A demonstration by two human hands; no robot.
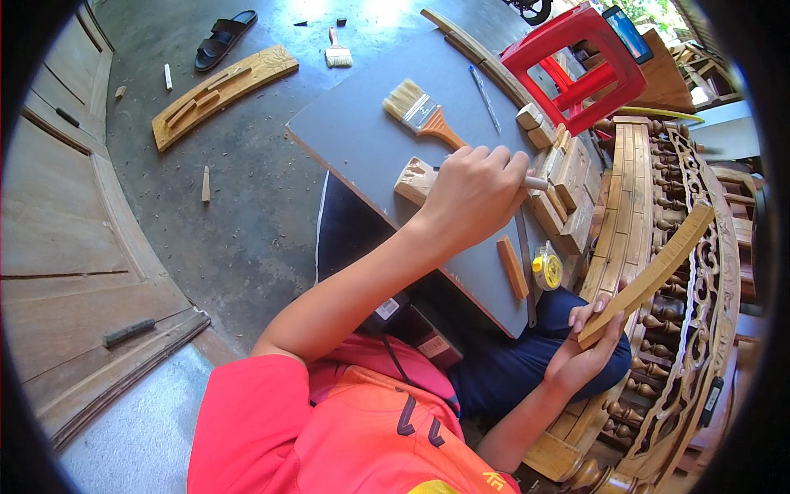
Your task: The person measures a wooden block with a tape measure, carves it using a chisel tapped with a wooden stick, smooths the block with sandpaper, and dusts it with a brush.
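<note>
My left hand (481, 193) is closed in a fist over the grey board, gripping a slim pale rod (536, 183) whose end sticks out on the right. A wooden block with a chipped, whitish end (415, 181) lies on the other side of the fist; I cannot tell whether it joins the rod. Beside that hand is a wide paintbrush with an orange handle (440, 130). Low on the right, my right hand (586, 350) holds the lower end of a curved wooden slat (654, 267), which slants up and away.
On the grey board (354, 123) are a pen (485, 97), a wooden strip (512, 267) and a yellow tape measure (546, 267). Wood blocks (568, 177) line its right side. A red stool (576, 66) bears a phone (627, 34). Carved wooden railing (691, 181) stands right; a curved plank (222, 90) lies left.
</note>
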